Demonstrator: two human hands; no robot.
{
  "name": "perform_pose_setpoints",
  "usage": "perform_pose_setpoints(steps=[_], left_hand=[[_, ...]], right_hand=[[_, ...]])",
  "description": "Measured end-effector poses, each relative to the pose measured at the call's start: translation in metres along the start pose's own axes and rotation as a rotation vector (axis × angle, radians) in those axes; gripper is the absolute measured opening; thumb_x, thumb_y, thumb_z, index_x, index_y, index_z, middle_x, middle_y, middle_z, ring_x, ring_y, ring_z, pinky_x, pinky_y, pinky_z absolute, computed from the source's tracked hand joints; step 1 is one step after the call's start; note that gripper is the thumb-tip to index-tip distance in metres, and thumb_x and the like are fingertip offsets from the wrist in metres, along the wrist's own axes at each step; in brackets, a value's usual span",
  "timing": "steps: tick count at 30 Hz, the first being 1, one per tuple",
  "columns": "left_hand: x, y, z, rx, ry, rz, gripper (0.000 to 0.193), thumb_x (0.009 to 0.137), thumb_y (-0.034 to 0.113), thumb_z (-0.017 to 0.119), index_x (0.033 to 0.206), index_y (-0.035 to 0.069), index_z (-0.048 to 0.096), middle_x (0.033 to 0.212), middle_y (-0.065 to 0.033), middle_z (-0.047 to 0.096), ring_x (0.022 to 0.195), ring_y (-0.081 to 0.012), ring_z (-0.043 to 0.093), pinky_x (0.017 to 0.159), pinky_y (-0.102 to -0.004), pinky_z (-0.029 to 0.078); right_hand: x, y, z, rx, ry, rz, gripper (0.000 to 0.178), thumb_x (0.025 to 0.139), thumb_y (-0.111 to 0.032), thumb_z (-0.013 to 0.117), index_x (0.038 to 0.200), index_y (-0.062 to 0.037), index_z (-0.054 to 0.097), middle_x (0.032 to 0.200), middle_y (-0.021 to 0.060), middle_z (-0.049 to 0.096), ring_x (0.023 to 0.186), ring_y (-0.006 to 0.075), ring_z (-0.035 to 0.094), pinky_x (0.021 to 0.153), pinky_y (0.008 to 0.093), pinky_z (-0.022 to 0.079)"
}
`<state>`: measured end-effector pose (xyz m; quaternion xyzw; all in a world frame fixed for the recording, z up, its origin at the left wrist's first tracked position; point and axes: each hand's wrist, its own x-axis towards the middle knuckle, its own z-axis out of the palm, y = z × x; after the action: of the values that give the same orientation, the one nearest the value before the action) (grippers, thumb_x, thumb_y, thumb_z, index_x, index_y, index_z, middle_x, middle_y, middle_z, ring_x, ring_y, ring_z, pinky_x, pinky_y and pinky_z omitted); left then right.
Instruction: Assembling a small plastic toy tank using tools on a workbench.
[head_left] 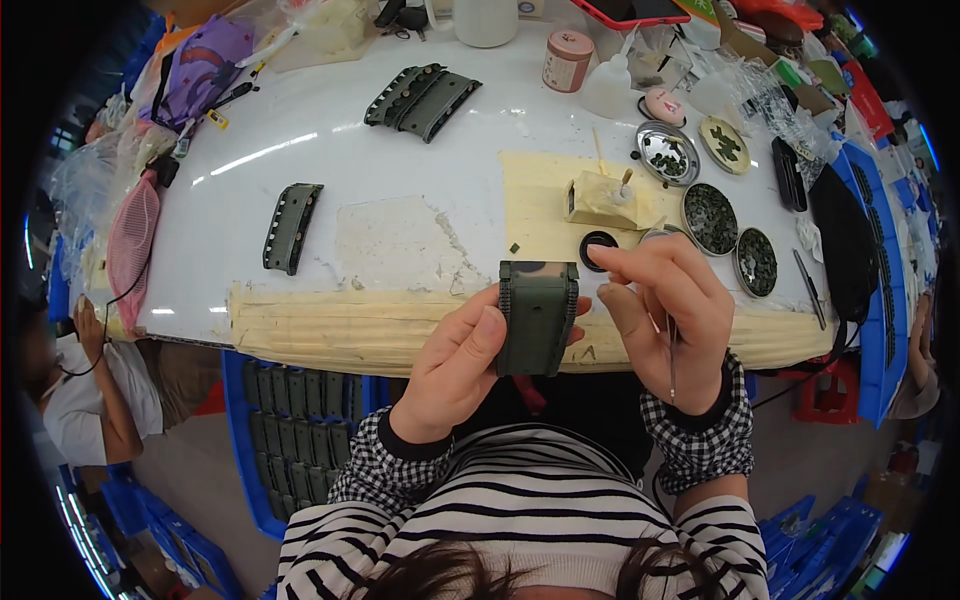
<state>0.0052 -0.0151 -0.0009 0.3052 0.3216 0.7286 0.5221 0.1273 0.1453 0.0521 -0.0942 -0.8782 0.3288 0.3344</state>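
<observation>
My left hand (447,362) grips a dark green moulded plastic part (537,325) by its sides, above the table's near edge. The part is boxy, with ribbed strips along both edges and a tan and black patch at its far end. To the right, my right hand (680,305) is raised with its fingers curled round a thin metal tool (672,365), whose slim end points down toward the wrist. Its thumb and index finger are near a small round black dish (598,250); whether they pinch anything is too small to tell. A tiny green piece (514,247) lies just beyond the held part.
Similar green parts (293,228) lie farther left and at the back. Dishes of small green pieces (709,218) and a tape-wrapped block (600,200) stand at right. A padded tape strip (330,325) lines the near edge. A blue crate (240,440) of green parts sits below left.
</observation>
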Motion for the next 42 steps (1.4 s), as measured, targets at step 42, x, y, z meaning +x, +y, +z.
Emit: perform_pose_setpoints(steps=[42], left_hand=[[-0.019, 0.085, -0.067, 1.537, 0.758, 0.215, 0.043, 0.075, 0.004, 0.073, 0.114, -0.002, 0.054, 0.099, -0.0081, 0.061, 0.092, -0.0132, 0.058, 0.082, -0.0255, 0.047]], right_hand=[[-0.021, 0.015, -0.013, 0.009, 0.088, 0.176, 0.016, 0.085, -0.002, 0.064, 0.1, 0.002, 0.067, 0.077, 0.0032, 0.057, 0.058, 0.007, 0.038, 0.054, 0.0209, 0.029]])
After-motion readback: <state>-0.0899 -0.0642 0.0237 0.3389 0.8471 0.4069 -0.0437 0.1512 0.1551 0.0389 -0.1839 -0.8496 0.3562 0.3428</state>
